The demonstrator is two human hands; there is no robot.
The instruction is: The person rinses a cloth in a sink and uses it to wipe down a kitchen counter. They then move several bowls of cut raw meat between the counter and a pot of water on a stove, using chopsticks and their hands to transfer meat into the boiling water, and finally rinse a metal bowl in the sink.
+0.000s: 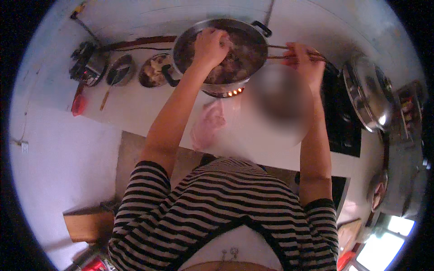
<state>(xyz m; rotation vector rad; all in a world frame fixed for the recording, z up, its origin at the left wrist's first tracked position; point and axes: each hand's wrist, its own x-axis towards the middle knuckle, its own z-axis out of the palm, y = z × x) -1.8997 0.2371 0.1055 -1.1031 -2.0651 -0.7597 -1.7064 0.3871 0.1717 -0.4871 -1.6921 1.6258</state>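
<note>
A large metal pot [249,73] with black side handles stands over a lit burner [234,92] and holds dark food in liquid. Over its left half is my left hand [212,45], fingers curled; whether they pinch something is hidden. My right hand [303,62], right of the pot, holds long chopsticks [317,56] that reach towards the pot's rim. A blurred round patch covers the counter between the pot and my right forearm. Left of the pot sits a metal bowl [156,71] with pale brown pieces in it.
Further left are a smaller bowl [121,69] with a utensil, a dark appliance [90,67] and a red item [78,104]. Pink plastic [210,123] lies on the counter [162,108] before the pot. A black hob [344,118] and a shiny metal lid or pan [368,95] are at right.
</note>
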